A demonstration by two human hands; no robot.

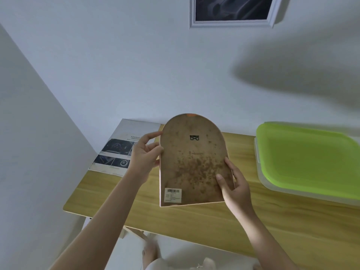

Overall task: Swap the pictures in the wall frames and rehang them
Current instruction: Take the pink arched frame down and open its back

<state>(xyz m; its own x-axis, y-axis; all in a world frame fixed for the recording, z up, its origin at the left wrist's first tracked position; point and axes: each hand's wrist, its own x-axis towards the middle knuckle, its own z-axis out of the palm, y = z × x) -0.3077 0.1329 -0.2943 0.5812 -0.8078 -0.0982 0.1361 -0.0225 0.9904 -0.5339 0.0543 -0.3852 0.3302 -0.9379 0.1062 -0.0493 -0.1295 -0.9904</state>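
I hold an arch-topped frame [192,162] above the wooden table [194,221], its stained brown back facing me. A small metal hanger sits near its top and a barcode sticker at its lower left. My left hand [145,154] grips the frame's left edge. My right hand [232,182] holds its lower right edge, thumb on the back. A white rectangular frame [232,11] with a dark picture hangs on the wall above. A printed page with car photos [118,151] lies on the table's far left corner, partly behind the arched frame.
A clear plastic box with a green lid [309,160] stands on the right side of the table. A white wall closes in on the left. A large shadow falls on the wall at upper right.
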